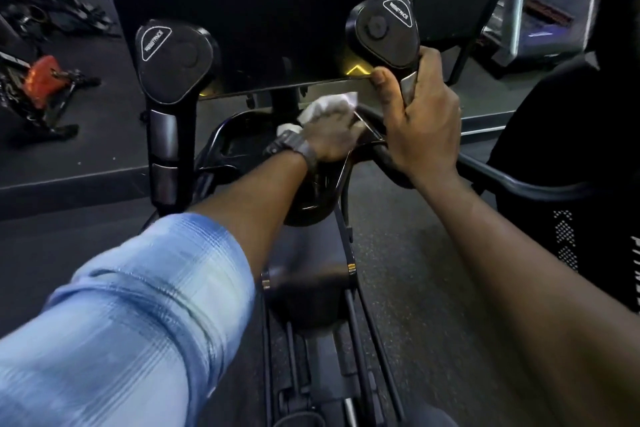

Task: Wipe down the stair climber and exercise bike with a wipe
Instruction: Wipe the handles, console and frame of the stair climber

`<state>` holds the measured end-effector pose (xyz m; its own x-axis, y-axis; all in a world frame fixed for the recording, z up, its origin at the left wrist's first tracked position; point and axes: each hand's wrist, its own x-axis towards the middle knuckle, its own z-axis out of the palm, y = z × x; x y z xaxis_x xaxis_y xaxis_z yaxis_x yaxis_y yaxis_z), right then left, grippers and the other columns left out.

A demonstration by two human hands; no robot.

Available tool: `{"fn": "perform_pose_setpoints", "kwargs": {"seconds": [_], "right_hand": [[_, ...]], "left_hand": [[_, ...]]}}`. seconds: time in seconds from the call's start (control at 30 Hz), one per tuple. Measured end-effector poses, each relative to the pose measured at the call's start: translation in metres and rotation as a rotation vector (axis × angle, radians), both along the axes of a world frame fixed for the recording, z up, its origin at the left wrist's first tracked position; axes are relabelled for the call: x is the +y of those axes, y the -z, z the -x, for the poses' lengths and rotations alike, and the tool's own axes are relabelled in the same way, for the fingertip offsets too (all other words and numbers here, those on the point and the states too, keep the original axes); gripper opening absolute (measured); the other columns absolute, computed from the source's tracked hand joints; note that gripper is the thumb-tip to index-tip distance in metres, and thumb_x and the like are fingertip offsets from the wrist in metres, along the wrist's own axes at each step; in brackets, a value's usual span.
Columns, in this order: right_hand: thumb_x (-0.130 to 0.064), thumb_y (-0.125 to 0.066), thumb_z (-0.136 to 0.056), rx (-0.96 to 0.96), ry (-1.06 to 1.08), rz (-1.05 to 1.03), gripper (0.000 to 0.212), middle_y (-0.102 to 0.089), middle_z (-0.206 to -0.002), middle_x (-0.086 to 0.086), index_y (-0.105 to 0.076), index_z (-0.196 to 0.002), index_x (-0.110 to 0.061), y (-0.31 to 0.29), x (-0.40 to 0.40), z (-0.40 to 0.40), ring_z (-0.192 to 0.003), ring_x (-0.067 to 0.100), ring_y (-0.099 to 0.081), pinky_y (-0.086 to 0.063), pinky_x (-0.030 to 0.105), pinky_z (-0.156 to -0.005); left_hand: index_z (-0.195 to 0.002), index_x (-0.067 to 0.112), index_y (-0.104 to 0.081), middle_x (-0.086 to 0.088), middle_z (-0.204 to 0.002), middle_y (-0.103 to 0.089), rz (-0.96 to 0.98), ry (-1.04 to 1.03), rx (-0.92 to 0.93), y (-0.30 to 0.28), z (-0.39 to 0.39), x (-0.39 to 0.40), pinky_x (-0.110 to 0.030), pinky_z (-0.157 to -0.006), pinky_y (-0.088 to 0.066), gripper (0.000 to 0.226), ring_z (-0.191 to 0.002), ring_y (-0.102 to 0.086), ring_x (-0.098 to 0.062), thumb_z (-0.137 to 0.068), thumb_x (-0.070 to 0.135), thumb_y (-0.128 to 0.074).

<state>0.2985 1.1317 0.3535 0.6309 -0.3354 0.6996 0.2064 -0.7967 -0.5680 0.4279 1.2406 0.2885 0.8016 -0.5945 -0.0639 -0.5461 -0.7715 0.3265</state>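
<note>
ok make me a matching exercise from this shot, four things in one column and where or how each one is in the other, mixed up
Things:
1. wipe
2. right hand
3. wristwatch
4. red-seated bike

Descriptions:
A. on the floor at far left
B. curled round the right handle's grip
C. bunched in the left hand on the frame
D. strapped on the left wrist

Pairs: 1-C, 2-B, 3-D, 4-A

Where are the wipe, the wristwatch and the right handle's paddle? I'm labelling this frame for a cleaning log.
wipe (331,104), head view, on the crumpled white part above the left hand's knuckles.
wristwatch (300,148), head view, on the dark band.
right handle's paddle (382,29), head view, on its flat black face.
</note>
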Motion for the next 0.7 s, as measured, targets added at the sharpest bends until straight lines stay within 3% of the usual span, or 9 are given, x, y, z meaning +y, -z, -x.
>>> {"fn": "perform_pose_setpoints", "kwargs": {"seconds": [0.07, 0.13, 0.23, 0.37, 0.5, 0.6, 0.7], "right_hand": [[-0.064, -0.043, -0.096, 0.001, 0.001, -0.001, 0.062, -0.037, -0.064, -0.019, -0.054, -0.119, -0.008, 0.000, -0.001, 0.000, -0.058, -0.003, -0.042, -0.032, 0.019, -0.056], [-0.063, -0.043, -0.096, 0.000, 0.000, -0.004, 0.061, -0.037, -0.062, -0.019, -0.054, -0.118, -0.008, -0.001, -0.001, 0.001, -0.057, -0.007, -0.041, -0.030, 0.014, -0.055], [-0.063, -0.044, -0.096, 0.008, -0.009, -0.013, 0.060, -0.037, -0.062, -0.018, -0.054, -0.118, -0.008, -0.001, 0.000, 0.001, -0.056, -0.007, -0.040, -0.030, 0.017, -0.055], [-0.064, -0.043, -0.097, 0.020, -0.011, -0.018, 0.060, -0.038, -0.064, -0.018, -0.053, -0.118, -0.009, 0.000, 0.001, 0.002, -0.058, -0.005, -0.040, -0.031, 0.021, -0.058], [-0.065, -0.041, -0.097, 0.020, 0.003, -0.007, 0.062, -0.043, -0.068, -0.014, -0.052, -0.118, -0.008, -0.002, 0.002, 0.004, -0.063, 0.009, -0.047, -0.034, 0.030, -0.059], [-0.066, -0.040, -0.097, 0.025, -0.008, -0.008, 0.062, -0.048, -0.072, -0.007, -0.051, -0.118, -0.009, -0.002, 0.001, 0.004, -0.067, 0.014, -0.051, -0.042, 0.036, -0.061], [-0.067, -0.041, -0.097, 0.033, -0.006, -0.012, 0.062, -0.049, -0.073, -0.008, -0.050, -0.118, -0.010, -0.001, 0.001, 0.004, -0.068, 0.014, -0.051, -0.042, 0.036, -0.061]], "left_hand": [[-0.158, 0.017, -0.010, -0.004, -0.166, -0.003, -0.095, -0.085, -0.025, 0.004, -0.013, 0.028, -0.043, -0.124, 0.001, 0.064, -0.153, 0.002, -0.022, -0.104, 0.050, -0.017], [-0.158, 0.019, -0.004, 0.001, -0.166, 0.005, -0.125, -0.142, -0.034, 0.005, -0.021, 0.059, -0.041, -0.124, 0.006, 0.064, -0.152, 0.009, -0.015, -0.104, 0.052, -0.014], [-0.158, 0.024, -0.004, 0.007, -0.166, 0.005, -0.121, -0.218, -0.016, 0.007, -0.001, 0.079, -0.045, -0.123, 0.005, 0.064, -0.152, 0.008, -0.016, -0.103, 0.054, -0.012], [-0.158, 0.024, -0.013, 0.003, -0.166, -0.010, -0.070, -0.474, -0.086, 0.010, 0.025, 0.104, -0.048, -0.121, -0.003, 0.060, -0.153, -0.004, -0.023, -0.104, 0.050, -0.016], [-0.154, 0.019, -0.028, 0.001, -0.163, -0.023, 0.118, -0.694, -0.162, 0.018, 0.057, 0.114, -0.051, -0.119, 0.000, 0.056, -0.152, -0.007, -0.022, -0.103, 0.043, -0.024], [-0.155, 0.008, -0.021, -0.007, -0.166, -0.006, 0.289, -0.810, -0.092, 0.021, 0.079, 0.106, -0.046, -0.120, 0.009, 0.058, -0.152, 0.009, -0.028, -0.105, 0.037, -0.029], [-0.156, 0.001, -0.004, -0.013, -0.165, 0.012, 0.637, -0.806, 0.059, 0.021, 0.107, 0.088, -0.039, -0.120, 0.011, 0.060, -0.150, 0.020, -0.028, -0.107, 0.025, -0.030]]}}
